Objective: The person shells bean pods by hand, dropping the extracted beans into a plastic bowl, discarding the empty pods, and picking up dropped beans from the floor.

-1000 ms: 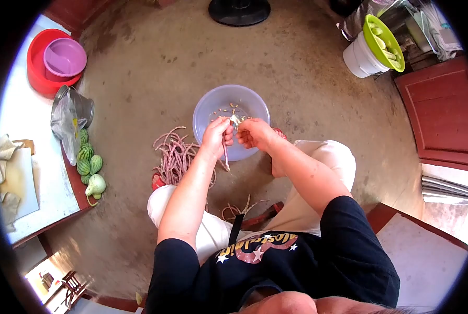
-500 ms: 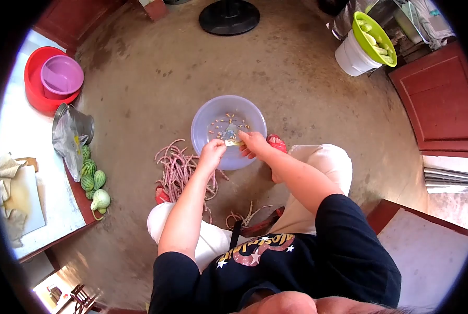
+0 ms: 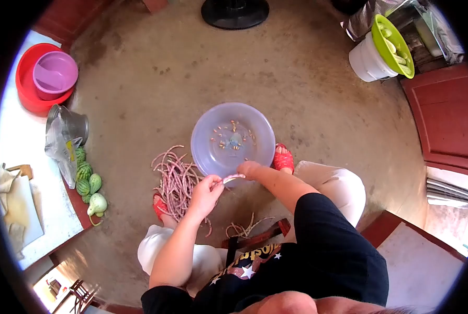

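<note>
At the near rim of a translucent plastic basin (image 3: 204, 133), the left hand (image 3: 205, 194) pinches a bean pod (image 3: 233, 178) between thumb and fingers; the right hand (image 3: 249, 169) meets its other end, finger grip unclear.

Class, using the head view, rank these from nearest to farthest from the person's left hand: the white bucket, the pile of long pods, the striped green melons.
Nearest to the left hand first:
1. Pile of long pods: just left, on the floor.
2. Striped green melons: farther left, by the table edge.
3. White bucket: far ahead, right.
</note>
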